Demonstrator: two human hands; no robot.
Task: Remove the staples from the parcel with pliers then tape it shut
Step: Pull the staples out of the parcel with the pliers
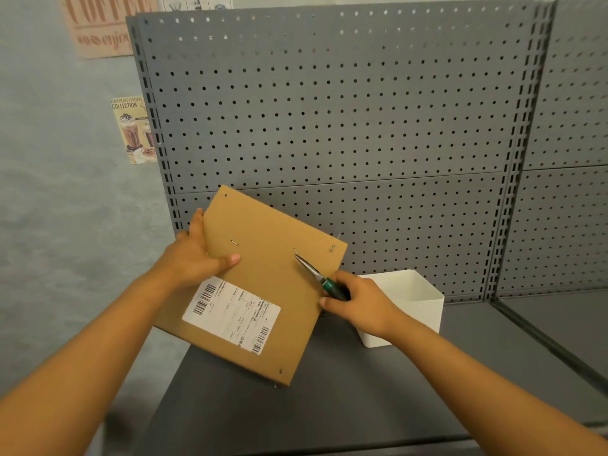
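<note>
Parcel: your flat brown cardboard parcel (263, 278) is held tilted above the front left part of the dark grey shelf (329, 406), its far corner up against the pegboard back panel (329, 110).
Label: a white shipping label (232, 315) with barcodes sits on the parcel's near half; the print is too small to read.
Staples: one staple (234, 242) lies flat near your left thumb; a second staple (295, 251) stands lifted at the plier tips. Small dark marks sit at three corners, and you cannot tell whether they are holes or fasteners.
Left hand: your left hand (197, 251) grips the parcel's left edge, thumb pressed on top, fingers hidden behind the card.
Right hand: your right hand (357, 299) is curled round the green and black handle of the pliers (312, 271), at the parcel's right edge.
Plier tips: the slim metal nose meets the lifted staple; it seems to pinch it, though the view is too coarse to be sure.
Hidden: the parcel's underside and the shelf beneath it are out of sight.
Bin: a white open bin (411, 307) stands on the shelf just beside your right wrist, partly covered by it.
Room: bare shelf lies in front of the parcel and to the right of the bin; the shelf's left edge runs under the parcel, so part of the parcel overhangs it.
</note>
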